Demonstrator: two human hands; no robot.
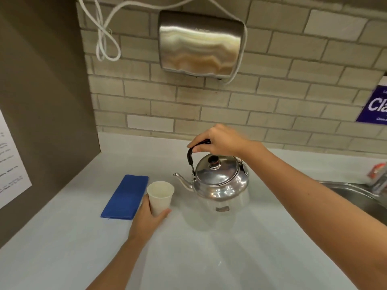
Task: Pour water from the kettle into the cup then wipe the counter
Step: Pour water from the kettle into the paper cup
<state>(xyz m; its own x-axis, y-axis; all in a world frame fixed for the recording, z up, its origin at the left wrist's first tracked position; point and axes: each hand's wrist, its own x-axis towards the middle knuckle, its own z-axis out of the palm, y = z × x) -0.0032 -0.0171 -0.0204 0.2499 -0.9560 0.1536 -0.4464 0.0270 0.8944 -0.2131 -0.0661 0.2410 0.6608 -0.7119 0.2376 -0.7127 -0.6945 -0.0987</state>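
The round, shiny stainless-steel kettle (219, 181) is sitting upright on the pale, glossy counter (209, 248), with its lid closed and a dark round knob on top. Its thin curved spout is pointing left, toward the white paper cup (160, 196), which is standing just beside it, a little apart from the spout tip. The right hand (219, 141) is closing around the black arched handle above the kettle lid. The left hand (149, 216) is wrapping its fingers around the lower part of the cup from the near side; the cup looks upright, and its inside is plain white.

Left of the cup, a folded blue cloth (125, 197) is lying flat on the counter, and the left hand is partly covering its near corner.

On the beige brick-pattern tiled wall (272, 91) a brushed-metal box (200, 43) is hanging, with a white cord (106, 36) looping beside it. At the right edge a purple sign (374, 105) is showing the white letters "Cla"; the rest is cut off. A metal sink (351, 190) is lying at the right. The white paper sheet (10, 162) on the brown left panel is carrying print too blurred to read.
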